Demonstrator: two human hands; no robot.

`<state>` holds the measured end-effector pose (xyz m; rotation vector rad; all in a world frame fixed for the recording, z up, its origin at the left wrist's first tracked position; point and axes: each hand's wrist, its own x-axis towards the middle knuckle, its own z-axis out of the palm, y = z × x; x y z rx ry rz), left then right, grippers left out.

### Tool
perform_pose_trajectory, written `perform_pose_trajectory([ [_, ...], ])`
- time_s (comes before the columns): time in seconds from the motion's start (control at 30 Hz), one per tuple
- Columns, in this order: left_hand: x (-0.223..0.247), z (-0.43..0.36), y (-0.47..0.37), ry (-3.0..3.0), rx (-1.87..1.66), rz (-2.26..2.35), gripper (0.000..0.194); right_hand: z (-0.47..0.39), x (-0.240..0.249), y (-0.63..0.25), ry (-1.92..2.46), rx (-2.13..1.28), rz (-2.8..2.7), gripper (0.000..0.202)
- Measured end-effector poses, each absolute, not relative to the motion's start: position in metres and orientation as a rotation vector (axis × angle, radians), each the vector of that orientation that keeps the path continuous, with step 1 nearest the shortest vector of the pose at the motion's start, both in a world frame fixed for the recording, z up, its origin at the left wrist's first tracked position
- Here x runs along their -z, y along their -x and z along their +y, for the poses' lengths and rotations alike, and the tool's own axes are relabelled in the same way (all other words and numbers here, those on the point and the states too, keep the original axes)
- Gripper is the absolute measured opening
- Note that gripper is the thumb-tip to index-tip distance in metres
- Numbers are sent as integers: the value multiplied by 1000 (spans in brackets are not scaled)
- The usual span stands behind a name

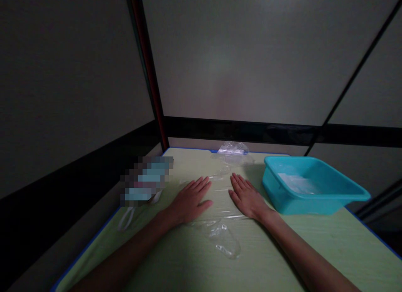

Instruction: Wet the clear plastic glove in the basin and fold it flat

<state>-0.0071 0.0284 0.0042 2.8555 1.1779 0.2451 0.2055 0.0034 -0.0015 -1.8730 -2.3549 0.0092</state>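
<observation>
Clear plastic film (222,206), shiny, creased, lying on green tabletop (348,252), bunched at far end

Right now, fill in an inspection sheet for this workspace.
Surface: pale green tabletop with blue edging.
Things handled: clear plastic film, creased; crumpled plastic at near and far ends.
Clutter: turquoise basin at right, something whitish inside; pixelated item at left, unidentifiable, white loop beside it.
Hands: left hand and right hand palm down on the film, apart.
Cables: nothing seen.
Surroundings: grey wall panels, dark band; dim light.

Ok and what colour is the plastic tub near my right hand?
The plastic tub is turquoise, shown in the head view.
</observation>
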Motion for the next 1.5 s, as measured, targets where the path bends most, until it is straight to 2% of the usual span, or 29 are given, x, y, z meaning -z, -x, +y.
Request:
perform_pose_trajectory([
  [0.53, -3, 26, 29, -2780, -239, 1308, 62, 4, 2, -208, 1843, -20, -2389, 59],
  [0.8, 0, 29, 35, -2750, -207, 1415, 73, 4, 1, -206, 1850, -36, -2373, 59],
  [1.03, -2, 28, 33, -2756, -205, 1415, 71, 2, -7, -214, 1890, -127, -2292, 60],
  [1.27, -3, 27, 33, -2736, -196, 1426, 70, 39, -23, -203, 1513, -206, -2574, 54],
  [1.5, -1, 28, 34, -2755, -205, 1413, 74, 62, -5, -204, 1502, -178, -2603, 53],
])
